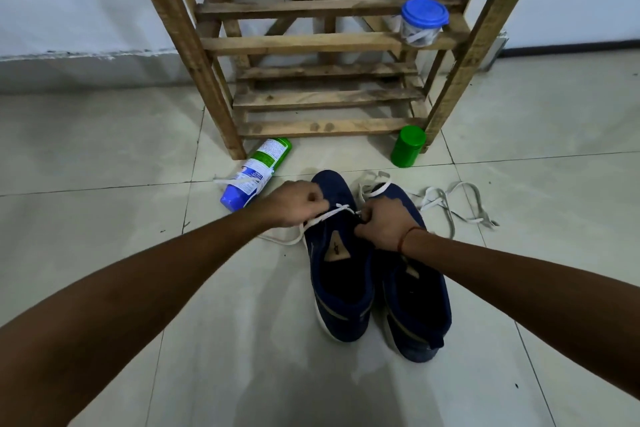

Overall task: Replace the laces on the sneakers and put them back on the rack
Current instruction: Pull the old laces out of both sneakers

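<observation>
Lacing a blue sneaker [341, 288] on the floor [104, 149], in front of the rack [311, 43].
The fingers of my left hand [298, 203] pinch the white lace [332, 213]. My right hand [384, 222] seems to pinch its other end at an eyelet. Uneven pulling could drag it back out.

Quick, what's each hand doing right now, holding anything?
Left hand: closed, pinching the white lace.
Right hand: closed, pinching the same lace at the blue sneaker.
</observation>
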